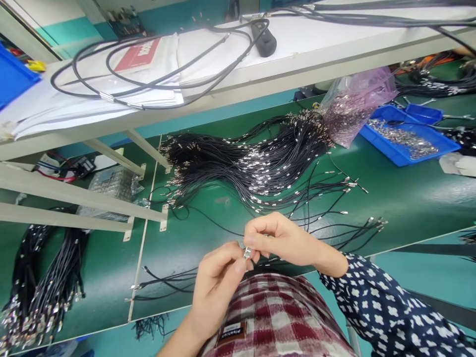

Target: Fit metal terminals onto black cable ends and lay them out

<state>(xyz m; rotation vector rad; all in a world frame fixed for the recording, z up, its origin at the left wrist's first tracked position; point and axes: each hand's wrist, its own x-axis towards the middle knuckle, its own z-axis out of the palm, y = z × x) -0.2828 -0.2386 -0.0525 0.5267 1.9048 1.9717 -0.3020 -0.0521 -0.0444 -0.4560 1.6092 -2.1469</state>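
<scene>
Over green bench [405,198], tiny shiny silvery fitting [247,253].

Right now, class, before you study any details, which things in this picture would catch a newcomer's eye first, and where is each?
The big wavy bundle of black cables with shiny metal bits stands out first, lying across the middle of the green table. Below it, the left hand and right hand meet at a small metal piece. At upper right, a bright blue tray holds loose metal parts.
</scene>
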